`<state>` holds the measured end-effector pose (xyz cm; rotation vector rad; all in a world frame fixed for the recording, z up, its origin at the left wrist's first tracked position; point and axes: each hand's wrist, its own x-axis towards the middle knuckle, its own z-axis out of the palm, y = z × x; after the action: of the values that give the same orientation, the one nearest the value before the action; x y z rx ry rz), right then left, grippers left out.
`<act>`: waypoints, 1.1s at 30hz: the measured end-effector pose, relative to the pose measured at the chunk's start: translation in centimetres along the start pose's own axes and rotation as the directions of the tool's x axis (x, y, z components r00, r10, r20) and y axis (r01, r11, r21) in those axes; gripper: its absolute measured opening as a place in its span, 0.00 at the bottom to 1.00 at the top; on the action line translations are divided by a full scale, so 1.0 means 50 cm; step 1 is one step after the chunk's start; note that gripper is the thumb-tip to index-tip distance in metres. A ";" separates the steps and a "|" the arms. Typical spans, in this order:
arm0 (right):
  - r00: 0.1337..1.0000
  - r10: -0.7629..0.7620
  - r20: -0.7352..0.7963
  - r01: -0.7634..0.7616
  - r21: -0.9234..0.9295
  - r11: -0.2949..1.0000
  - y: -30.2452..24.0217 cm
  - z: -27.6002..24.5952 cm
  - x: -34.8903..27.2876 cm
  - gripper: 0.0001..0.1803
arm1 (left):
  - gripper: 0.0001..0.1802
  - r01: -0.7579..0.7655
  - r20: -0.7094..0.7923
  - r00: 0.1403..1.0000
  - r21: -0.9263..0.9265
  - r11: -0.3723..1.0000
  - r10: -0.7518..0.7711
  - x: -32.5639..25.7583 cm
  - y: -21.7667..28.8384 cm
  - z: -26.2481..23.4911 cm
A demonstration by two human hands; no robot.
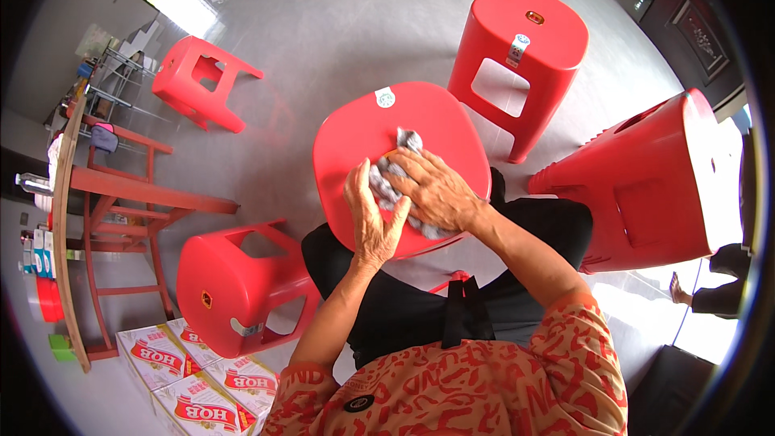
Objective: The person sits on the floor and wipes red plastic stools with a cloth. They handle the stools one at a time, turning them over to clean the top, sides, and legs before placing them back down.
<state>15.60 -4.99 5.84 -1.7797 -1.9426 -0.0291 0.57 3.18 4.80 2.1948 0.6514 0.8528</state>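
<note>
A red plastic stool (343,141) stands between my knees with its seat facing up and a pale sticker near its far edge. On the seat lies a bunched grey-and-white patterned cloth (386,183). My right hand (436,191) presses over the cloth, its fingers bent across it and hiding part of it. Beside it, my left hand (372,214) rests at the cloth's left side on the seat, thumb and fingers apart. The left fingertips meet the cloth's edge; whether they pinch any of it is hard to see.
Other red stools surround me: a tall one (529,20) ahead right, a stack (654,182) at right, a tipped one (218,282) at left and another (206,85) farther off. Printed cartons (190,379) lie lower left near a wooden table (69,218). Another person's foot (680,288) shows at right.
</note>
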 end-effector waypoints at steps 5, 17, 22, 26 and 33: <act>0.994 0.111 0.027 -0.111 0.010 0.994 -0.050 -0.027 -0.102 0.30 | 0.35 0.018 -0.052 0.998 -0.040 0.999 -0.020 -0.007 -0.013 0.004; 0.890 0.394 -0.229 -0.443 -0.232 0.866 0.125 -0.008 -0.012 0.27 | 0.32 -0.053 -0.061 0.997 0.053 0.997 0.057 -0.010 -0.009 0.002; 0.897 0.374 -0.235 -0.417 -0.173 0.892 0.098 -0.010 -0.043 0.27 | 0.33 -0.029 -0.137 0.989 0.162 0.986 0.051 -0.010 -0.017 -0.008; 0.952 0.272 -0.141 -0.293 -0.155 0.943 0.009 -0.022 -0.077 0.28 | 0.38 0.154 -0.180 0.981 0.471 0.869 -0.076 -0.020 -0.035 -0.061; 0.968 0.251 0.010 -0.248 -0.128 0.960 -0.044 -0.032 -0.066 0.31 | 0.43 0.254 -0.222 0.947 0.083 0.964 -0.231 -0.036 -0.103 -0.061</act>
<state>14.17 -8.90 6.70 -2.1069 -1.7528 -0.0429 -3.85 6.57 1.99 2.0794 1.0733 0.9442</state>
